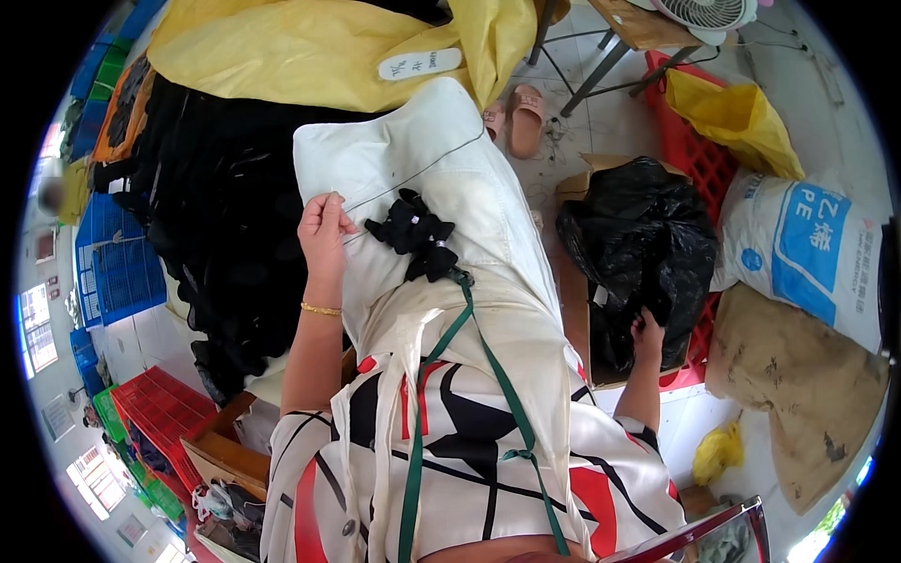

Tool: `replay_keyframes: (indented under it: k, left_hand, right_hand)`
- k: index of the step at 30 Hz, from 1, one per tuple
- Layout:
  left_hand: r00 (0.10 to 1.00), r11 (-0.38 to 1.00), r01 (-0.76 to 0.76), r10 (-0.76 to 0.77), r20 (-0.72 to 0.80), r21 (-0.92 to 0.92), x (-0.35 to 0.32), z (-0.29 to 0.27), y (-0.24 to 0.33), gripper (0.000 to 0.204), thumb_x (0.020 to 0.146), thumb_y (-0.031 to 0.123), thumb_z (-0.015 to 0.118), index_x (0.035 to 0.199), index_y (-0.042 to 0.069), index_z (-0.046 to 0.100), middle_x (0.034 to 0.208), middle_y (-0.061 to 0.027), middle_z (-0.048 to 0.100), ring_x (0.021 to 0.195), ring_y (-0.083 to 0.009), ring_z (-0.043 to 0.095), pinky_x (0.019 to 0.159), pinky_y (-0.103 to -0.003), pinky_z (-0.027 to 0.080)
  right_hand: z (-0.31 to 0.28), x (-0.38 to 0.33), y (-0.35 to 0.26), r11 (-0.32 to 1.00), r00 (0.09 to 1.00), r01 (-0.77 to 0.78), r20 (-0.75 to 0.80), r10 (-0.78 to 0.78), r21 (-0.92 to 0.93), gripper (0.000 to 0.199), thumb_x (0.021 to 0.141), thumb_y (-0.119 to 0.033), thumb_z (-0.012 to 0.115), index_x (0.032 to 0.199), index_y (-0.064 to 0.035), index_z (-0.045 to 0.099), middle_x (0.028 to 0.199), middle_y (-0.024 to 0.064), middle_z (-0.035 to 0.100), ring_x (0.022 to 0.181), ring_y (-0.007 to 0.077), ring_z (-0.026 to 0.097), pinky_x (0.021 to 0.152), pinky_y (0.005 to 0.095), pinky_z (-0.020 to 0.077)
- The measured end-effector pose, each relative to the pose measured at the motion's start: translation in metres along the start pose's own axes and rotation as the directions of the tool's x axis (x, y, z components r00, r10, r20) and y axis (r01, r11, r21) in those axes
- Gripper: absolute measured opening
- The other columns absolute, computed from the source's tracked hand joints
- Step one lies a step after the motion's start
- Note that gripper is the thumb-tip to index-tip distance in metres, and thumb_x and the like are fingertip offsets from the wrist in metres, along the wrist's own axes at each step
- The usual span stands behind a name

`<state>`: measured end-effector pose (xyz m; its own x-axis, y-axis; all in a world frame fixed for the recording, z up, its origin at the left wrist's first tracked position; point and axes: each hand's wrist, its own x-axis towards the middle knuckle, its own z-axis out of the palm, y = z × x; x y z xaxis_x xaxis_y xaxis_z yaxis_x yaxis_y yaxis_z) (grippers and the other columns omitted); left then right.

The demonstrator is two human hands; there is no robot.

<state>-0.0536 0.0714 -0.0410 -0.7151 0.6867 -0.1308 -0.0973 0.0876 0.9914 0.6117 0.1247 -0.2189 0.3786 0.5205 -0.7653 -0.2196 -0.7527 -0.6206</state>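
My left hand (326,227) is raised over the left side of the white apron (497,206) on my lap, thumb and fingers pinched together. A thin dark line, perhaps a thread, crosses the cloth near the fingertips; whether they hold it is unclear. Just right of this hand lies a small bunch of black fabric pieces (410,228) with small pale tags. A green cord (497,375) runs from around my neck to the bunch's lower end. My right hand (646,335) reaches into a black plastic bag (648,235) in a cardboard box (574,310); its fingertips are partly hidden.
A large heap of black fabric pieces (225,206) lies at my left, with a yellow sheet (310,47) beyond. Red crate (694,141), white-and-blue sack (817,253) and brown sacking (798,385) stand right. Pink slippers (526,122) and a stool (648,28) are ahead.
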Motion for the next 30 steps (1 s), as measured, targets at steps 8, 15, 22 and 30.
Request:
replay_keyframes:
  k: [8,15,22,30]
  left_hand:
    - [1.0,0.999,0.004,-0.003,0.029,-0.045,0.002,0.004,0.007,0.017,0.099,0.018,0.061,0.093,0.002,0.063,0.066,0.0003,0.057,0.056,-0.0077,0.053,0.054,-0.022,0.045]
    - [0.999,0.995,-0.016,0.019,0.034,-0.1,0.0,-0.004,0.004,0.017,0.099,0.018,0.062,0.094,0.002,0.062,0.067,0.0001,0.057,0.057,-0.0072,0.054,0.055,-0.022,0.047]
    - [0.995,0.985,0.079,-0.068,0.074,-0.151,0.003,-0.009,0.011,0.017,0.1,0.017,0.059,0.094,0.002,0.062,0.07,-0.0003,0.057,0.059,-0.0085,0.054,0.057,-0.023,0.048]
    - [0.968,0.965,0.142,-0.088,0.237,-0.219,-0.012,-0.007,0.04,0.022,0.103,0.014,0.05,0.119,0.002,0.059,0.081,-0.0032,0.061,0.072,-0.0111,0.06,0.068,-0.026,0.053]
  right_hand:
    - [0.131,-0.174,-0.11,0.966,0.748,0.258,0.634,-0.195,-0.008,0.023,0.085,-0.011,0.075,0.103,-0.01,0.061,0.073,0.0019,0.058,0.053,0.0131,0.053,0.047,0.0261,0.0415]
    - [0.336,-0.304,-0.115,0.212,-0.025,0.976,0.994,-0.103,0.046,0.037,0.08,-0.015,0.076,0.11,-0.0045,0.058,0.078,0.0098,0.066,0.066,0.0246,0.067,0.06,0.0351,0.0534]
    - [0.438,-0.305,-0.043,-0.482,0.205,0.872,0.96,0.193,-0.089,0.069,0.075,-0.025,0.074,0.135,-0.0059,0.047,0.089,0.0184,0.07,0.084,0.0355,0.07,0.069,0.0455,0.0546]
    - [0.395,-0.35,-0.121,-0.192,0.064,0.98,0.998,0.029,-0.057,0.055,0.082,-0.029,0.076,0.129,-0.0062,0.059,0.09,0.0121,0.07,0.072,0.0249,0.069,0.064,0.0365,0.0545]
